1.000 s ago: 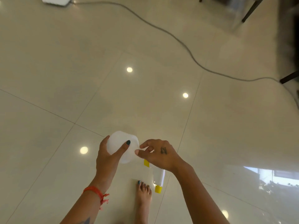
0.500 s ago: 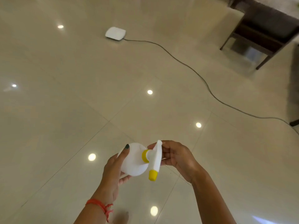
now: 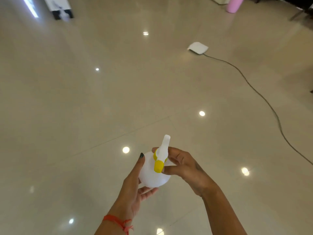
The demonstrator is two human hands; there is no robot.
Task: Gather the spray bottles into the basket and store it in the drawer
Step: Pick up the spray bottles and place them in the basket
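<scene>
I hold a white spray bottle [image 3: 152, 173] with a yellow collar and yellow nozzle in front of me, above the glossy beige floor. My left hand [image 3: 135, 192] cups the round body from below and the left. My right hand [image 3: 184, 167] grips the white spray head at the neck, fingers on the yellow collar. The trigger lever points up and away from me. No basket and no drawer are in view.
A white flat device [image 3: 198, 48] lies on the floor at upper right, and its dark cable [image 3: 264, 99] runs toward the right edge. A pink cylinder [image 3: 234, 5] stands at the top right. A white cabinet on dark legs [image 3: 58, 7] is at the top left.
The view has swung up and to the left, so the white device now sits at upper right. The bottle has turned upright in my hands, its spray head now pointing up instead of down.
</scene>
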